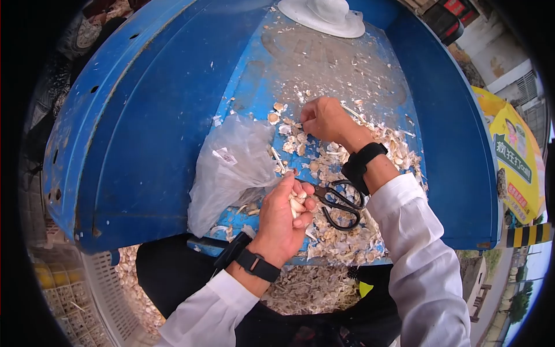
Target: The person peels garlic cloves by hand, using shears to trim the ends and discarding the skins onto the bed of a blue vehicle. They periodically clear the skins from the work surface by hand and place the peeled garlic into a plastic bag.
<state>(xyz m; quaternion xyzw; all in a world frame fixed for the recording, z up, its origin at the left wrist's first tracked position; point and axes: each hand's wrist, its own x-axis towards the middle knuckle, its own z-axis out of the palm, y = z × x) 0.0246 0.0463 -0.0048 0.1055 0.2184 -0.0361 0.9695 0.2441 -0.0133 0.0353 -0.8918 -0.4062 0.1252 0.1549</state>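
My left hand (283, 217) is cupped palm up around several whitish garlic cloves (298, 203). My right hand (326, 120) is farther forward, its fingers curled together over the blue surface; whatever they hold, if anything, is hidden. Black-handled scissors (341, 203) lie on the peelings just right of my left hand. A clear plastic bag (228, 168) sits at the left of that hand. Dry garlic skins and stems (347, 237) are scattered around the scissors and below my right hand.
Blue metal side walls (156, 115) (451, 133) rise on both sides. A white hat (324, 16) lies at the far end. Below left stands a white crate (107, 295). A yellow printed bag (514, 156) is outside at the right. More peelings (312, 288) lie below the edge.
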